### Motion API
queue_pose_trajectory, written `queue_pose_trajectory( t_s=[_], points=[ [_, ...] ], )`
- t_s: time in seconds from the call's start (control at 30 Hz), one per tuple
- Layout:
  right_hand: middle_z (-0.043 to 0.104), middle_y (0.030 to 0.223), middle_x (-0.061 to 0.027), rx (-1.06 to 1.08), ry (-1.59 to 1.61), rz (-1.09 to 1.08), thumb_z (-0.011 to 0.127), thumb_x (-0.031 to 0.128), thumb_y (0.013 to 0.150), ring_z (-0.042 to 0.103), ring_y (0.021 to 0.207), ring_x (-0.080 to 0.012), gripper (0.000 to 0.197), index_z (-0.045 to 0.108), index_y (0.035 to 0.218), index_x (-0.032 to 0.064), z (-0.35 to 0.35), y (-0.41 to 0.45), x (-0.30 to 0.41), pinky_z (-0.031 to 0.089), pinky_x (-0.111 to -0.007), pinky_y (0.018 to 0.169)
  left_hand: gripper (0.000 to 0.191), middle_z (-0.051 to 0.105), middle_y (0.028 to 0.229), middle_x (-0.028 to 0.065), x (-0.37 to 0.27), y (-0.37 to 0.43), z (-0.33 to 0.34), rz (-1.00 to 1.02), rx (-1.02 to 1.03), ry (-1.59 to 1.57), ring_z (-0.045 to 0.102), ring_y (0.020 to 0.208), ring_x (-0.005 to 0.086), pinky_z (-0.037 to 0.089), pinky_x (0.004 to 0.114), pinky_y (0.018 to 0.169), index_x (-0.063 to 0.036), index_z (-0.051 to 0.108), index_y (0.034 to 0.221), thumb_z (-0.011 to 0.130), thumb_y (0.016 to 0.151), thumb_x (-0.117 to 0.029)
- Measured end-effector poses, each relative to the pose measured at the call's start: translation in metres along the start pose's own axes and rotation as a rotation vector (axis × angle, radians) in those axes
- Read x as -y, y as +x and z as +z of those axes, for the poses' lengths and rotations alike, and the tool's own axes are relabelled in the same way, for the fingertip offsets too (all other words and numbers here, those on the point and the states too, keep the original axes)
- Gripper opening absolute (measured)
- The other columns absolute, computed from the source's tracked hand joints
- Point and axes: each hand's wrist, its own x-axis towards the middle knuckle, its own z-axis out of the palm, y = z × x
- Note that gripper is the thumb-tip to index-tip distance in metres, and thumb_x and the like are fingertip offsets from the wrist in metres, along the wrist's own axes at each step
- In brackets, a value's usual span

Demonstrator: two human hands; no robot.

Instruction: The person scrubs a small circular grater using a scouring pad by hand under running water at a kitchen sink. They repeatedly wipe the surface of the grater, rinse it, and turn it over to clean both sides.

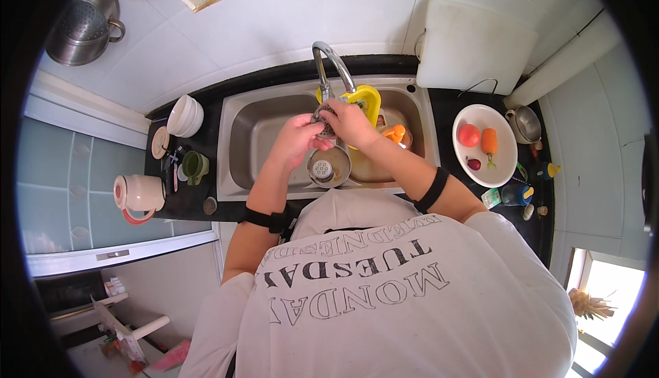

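Both my hands meet over the sink's divider, just in front of the chrome faucet (334, 61). Between their fingers is a small dark-grey, hole-patterned piece (324, 120), partly covered; I cannot tell whether it is a strainer or a scrubber. My left hand (297, 138) grips it from the left and below. From the right, my right hand (352, 123) holds its upper side. Below them a round metal bowl (342, 160) holds a white perforated round part (323, 169). Partly behind my right hand stands a yellow basket (374, 102) with something green in it.
In the right basin of the steel sink (252, 138) lies an item with an orange handle (396, 133). A white bowl (466, 164) with a tomato, carrot and small onion is at right. Stacked white bowls (185, 115), a green mug (194, 167) and a kettle (136, 192) stand left.
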Motion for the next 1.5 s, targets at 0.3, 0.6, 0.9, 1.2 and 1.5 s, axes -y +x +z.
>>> queue_pose_trajectory(
  t_s=[0.3,0.6,0.9,1.2,1.5],
  points=[
    [0.059,0.064,-0.0116,0.062,0.500,0.570,0.048,0.027,0.093,0.056,0.046,-0.0182,0.030,0.058,0.089,-0.0010,0.005,0.013,-0.027,0.047,-0.033,0.041,0.019,0.064,0.086,0.0113,0.004,0.000,0.002,0.015,-0.106,0.143,0.062,0.064,0.0163,0.050,0.026,0.056,0.0035,0.057,0.102,0.050,0.089,-0.009],
    [0.059,0.095,-0.0085,0.266,1.177,0.675,0.055,0.016,0.091,0.059,0.086,-0.0164,0.021,0.052,0.107,0.0028,-0.017,0.006,-0.024,0.052,-0.030,0.074,0.022,0.064,0.096,0.0082,0.013,0.002,0.001,0.303,-0.226,0.434,0.061,0.078,0.0134,0.049,0.024,0.070,0.0035,0.059,0.106,0.052,0.086,-0.003],
    [0.060,0.095,-0.0079,0.025,1.120,0.426,0.062,-0.004,0.078,0.058,0.090,-0.0173,0.019,0.056,0.095,0.0023,-0.013,-0.007,-0.018,0.045,-0.029,0.085,0.031,0.058,0.111,0.0127,0.000,-0.010,0.004,0.093,-0.069,-0.216,0.059,0.100,0.0242,0.046,0.035,0.094,0.0062,0.049,0.119,0.046,0.088,-0.002],
    [0.059,0.095,-0.0149,-0.067,-0.086,-0.492,0.065,0.012,0.077,0.057,0.082,-0.0329,0.026,0.060,0.101,0.0059,-0.012,-0.013,0.000,0.048,-0.036,0.074,0.026,0.060,0.108,0.0122,0.001,-0.011,0.010,-0.007,0.098,-0.151,0.060,0.101,0.0226,0.048,0.035,0.093,0.0057,0.053,0.110,0.047,0.085,0.002],
    [0.062,0.075,-0.0193,-0.077,-0.013,0.055,0.061,0.028,0.084,0.060,0.066,-0.0375,0.028,0.056,0.093,0.0015,-0.001,0.010,-0.019,0.049,-0.042,0.061,0.024,0.061,0.105,0.0137,-0.005,-0.008,0.017,-0.043,0.055,-0.051,0.062,0.095,0.0224,0.051,0.033,0.087,0.0071,0.055,0.107,0.045,0.086,-0.001]
  ],
)
